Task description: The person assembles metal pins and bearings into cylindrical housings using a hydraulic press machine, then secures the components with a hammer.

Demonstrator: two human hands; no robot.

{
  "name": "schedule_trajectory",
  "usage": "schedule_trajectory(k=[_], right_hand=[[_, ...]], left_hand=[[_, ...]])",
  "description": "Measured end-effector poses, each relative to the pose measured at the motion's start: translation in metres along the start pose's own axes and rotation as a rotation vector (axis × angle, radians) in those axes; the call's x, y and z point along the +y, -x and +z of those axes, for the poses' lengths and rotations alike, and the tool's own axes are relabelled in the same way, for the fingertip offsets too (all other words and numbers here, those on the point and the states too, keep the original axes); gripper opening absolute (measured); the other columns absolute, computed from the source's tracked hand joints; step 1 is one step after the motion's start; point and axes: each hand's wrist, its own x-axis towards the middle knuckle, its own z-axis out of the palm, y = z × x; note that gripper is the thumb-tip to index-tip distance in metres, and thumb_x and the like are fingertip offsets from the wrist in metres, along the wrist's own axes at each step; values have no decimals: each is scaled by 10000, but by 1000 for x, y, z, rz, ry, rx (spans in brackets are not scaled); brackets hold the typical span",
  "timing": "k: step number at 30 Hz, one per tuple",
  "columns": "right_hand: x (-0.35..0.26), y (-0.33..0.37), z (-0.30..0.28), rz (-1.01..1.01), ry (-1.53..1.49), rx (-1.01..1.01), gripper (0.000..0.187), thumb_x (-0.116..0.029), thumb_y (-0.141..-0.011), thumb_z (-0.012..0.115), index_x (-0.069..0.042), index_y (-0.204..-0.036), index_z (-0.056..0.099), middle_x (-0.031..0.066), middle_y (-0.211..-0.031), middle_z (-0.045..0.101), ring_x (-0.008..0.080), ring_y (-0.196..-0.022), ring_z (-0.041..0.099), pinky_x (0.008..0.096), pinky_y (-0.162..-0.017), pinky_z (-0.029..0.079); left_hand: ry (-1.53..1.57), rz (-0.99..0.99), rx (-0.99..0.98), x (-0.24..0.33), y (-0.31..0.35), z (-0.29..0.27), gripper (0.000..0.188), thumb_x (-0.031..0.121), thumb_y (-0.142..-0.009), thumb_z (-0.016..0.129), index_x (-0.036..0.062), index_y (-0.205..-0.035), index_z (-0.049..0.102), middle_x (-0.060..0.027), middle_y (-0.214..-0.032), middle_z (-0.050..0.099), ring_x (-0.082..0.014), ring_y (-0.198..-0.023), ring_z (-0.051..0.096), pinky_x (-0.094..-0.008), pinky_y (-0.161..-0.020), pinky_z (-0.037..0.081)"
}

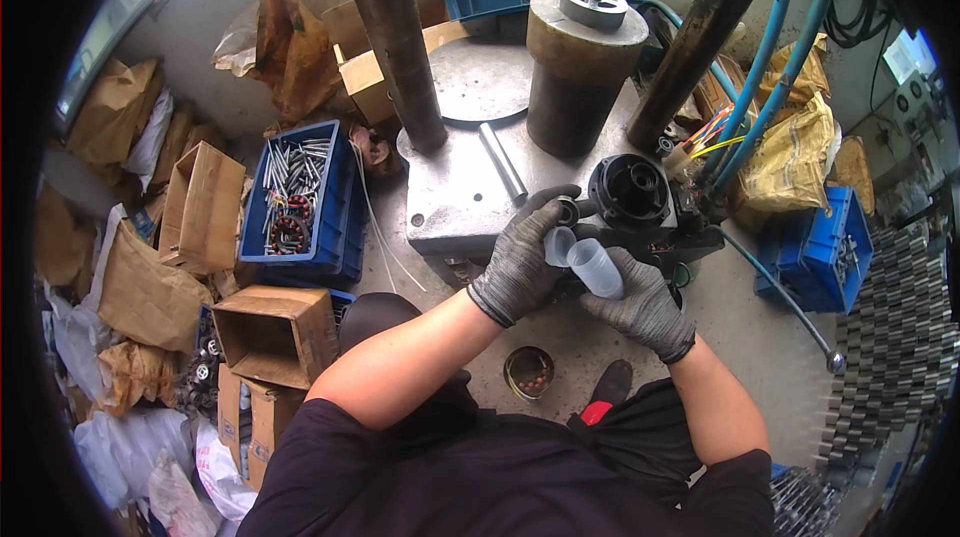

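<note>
Both my hands wear grey knit gloves. My right hand is closed around a translucent plastic cup, tilted with its mouth toward my left hand. My left hand is closed on a smaller translucent plastic piece, perhaps another cup or a lid, touching or nearly touching the first cup's rim. By the left fingertips sits a small dark metal ring; whether they grip it I cannot tell. Just beyond the hands, a black round housing with an open centre rests on the steel press table. A bare metal shaft lies left of it.
A thick steel cylinder and two dark columns rise from the table. Left stand a blue crate of metal shafts and an open cardboard box. A small pot is on the floor; stacked metal parts fill the right side.
</note>
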Motion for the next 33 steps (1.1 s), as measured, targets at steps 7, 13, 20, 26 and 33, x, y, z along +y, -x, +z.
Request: schedule_trajectory(k=[7, 13, 20, 26, 33], right_hand=[[9, -7, 8, 45, 409, -117, 531, -369, -821, 805, -24, -1185, 630, 223, -1036, 735, 410, -1005, 715, 464, -859, 584], [4, -7, 15, 60, 269, -87, 488, -359, -828, 795, -18, -1150, 659, 216, -1014, 747, 390, -962, 729, 453, -857, 587], [13, -8, 15, 12, 218, -152, 524, -438, -830, 789, -27, -1137, 682, 221, -1013, 749, 387, -948, 737, 465, -854, 591], [-7, -4, 16, 58, 331, -174, 486, -267, -805, 831, -64, -1217, 671, 187, -1082, 744, 341, -1003, 743, 410, -917, 589], [32, 6, 20, 42, -134, -106, 510, -186, -792, 872, -67, -1248, 675, 122, -1147, 729, 226, -1060, 696, 375, -981, 549]], left_hand=[[-235, 166, 18, -12, 7, 1, 514, 348, -1055, 602, 35, -1449, 498, -153, -1254, 662, -177, -957, 670, -365, -877, 601], [-486, 406, 40, -21, 13, 10, 401, 319, -1102, 553, 56, -1404, 540, -118, -1178, 690, -136, -872, 654, -295, -796, 591], [-646, 357, -123, -37, 26, 6, 273, 224, -1102, 559, 51, -1310, 597, -104, -1156, 708, -170, -1094, 664, -336, -989, 538], [-555, 148, -96, -21, 32, 9, 341, 263, -1091, 584, 38, -1348, 595, -123, -1182, 719, -182, -1150, 662, -340, -1024, 529], [-1440, 545, 337, 52, -36, -80, 375, 230, -1024, 646, 13, -1330, 646, -97, -974, 707, -141, -786, 641, -309, -747, 551]])
